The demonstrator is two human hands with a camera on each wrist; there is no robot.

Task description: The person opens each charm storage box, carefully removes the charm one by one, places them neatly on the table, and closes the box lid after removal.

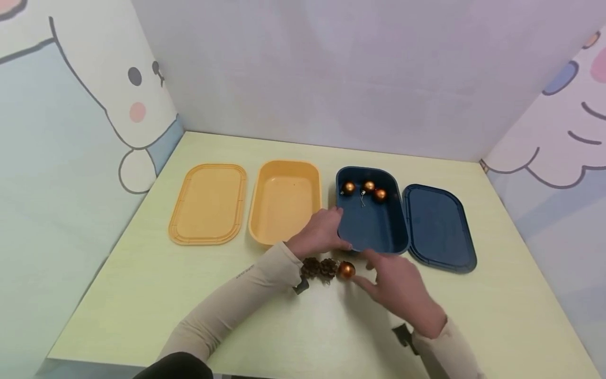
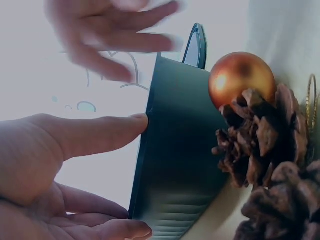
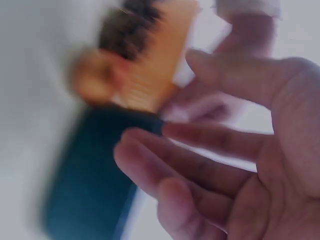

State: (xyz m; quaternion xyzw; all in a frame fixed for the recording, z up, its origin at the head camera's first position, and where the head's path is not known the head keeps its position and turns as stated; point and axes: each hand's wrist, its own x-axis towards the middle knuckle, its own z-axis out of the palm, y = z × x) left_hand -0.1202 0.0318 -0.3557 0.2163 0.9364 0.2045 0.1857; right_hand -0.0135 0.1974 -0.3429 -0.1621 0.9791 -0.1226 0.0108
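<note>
My left hand (image 1: pixel 323 230) spans the near left corner of the dark blue box (image 1: pixel 371 226), with thumb and fingertips touching its rim. In the left wrist view the thumb (image 2: pixel 100 134) lies nearly straight against that rim. My right hand (image 1: pixel 400 284) is at the box's front edge, fingers loosely bent around nothing, palm facing us in the right wrist view. Close to its thumb lies an orange Christmas ball (image 1: pixel 346 270). Beside the ball are two pinecones (image 1: pixel 328 268), the left one partly behind my left sleeve. Three more orange balls (image 1: pixel 380 195) lie at the box's far end.
Left of the blue box stands a yellow box (image 1: pixel 285 202), its inside bare. A yellow lid (image 1: pixel 208 204) lies flat farther left. The dark blue lid (image 1: pixel 442 228) lies against the blue box's right side. A pale wall (image 1: pixel 331 79) rises behind the table (image 1: pixel 142 295).
</note>
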